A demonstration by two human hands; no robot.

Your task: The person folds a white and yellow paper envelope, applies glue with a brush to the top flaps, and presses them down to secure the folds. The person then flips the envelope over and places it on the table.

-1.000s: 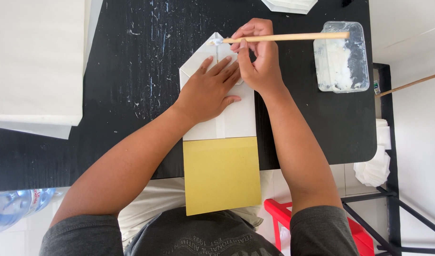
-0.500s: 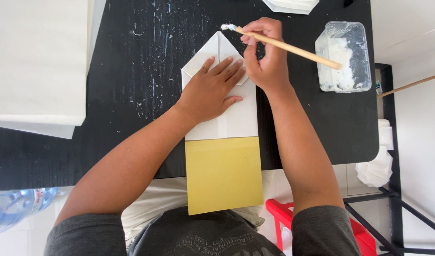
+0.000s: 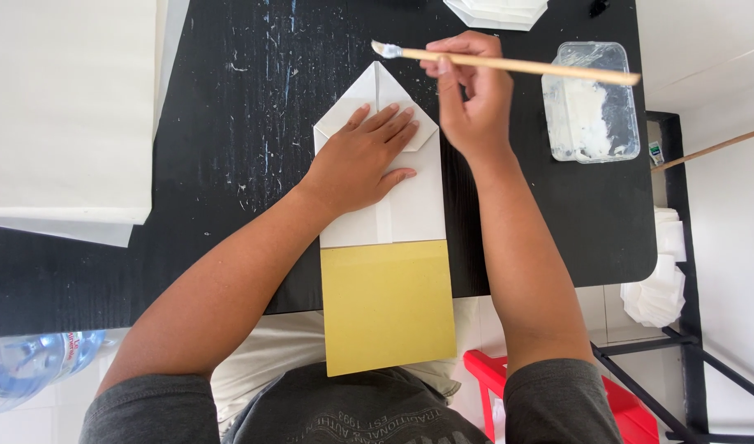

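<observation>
The black table [image 3: 188,148] spreads under everything. The folded white paper [image 3: 414,205] lies beneath the left hand [image 3: 356,160], whose 5 fingers are spread flat, released. The right hand [image 3: 471,99] pinches a wooden brush [image 3: 517,66]; its wet tip sits just beyond the left fingertips.

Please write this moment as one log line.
left hand: flat on folded paper | right hand: holds brush above paper tip | paste tub: right, on table

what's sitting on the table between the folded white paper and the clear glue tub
Nothing: in the head view, only bare black table separates the folded paper from the tub; the right hand hovers there.
</observation>
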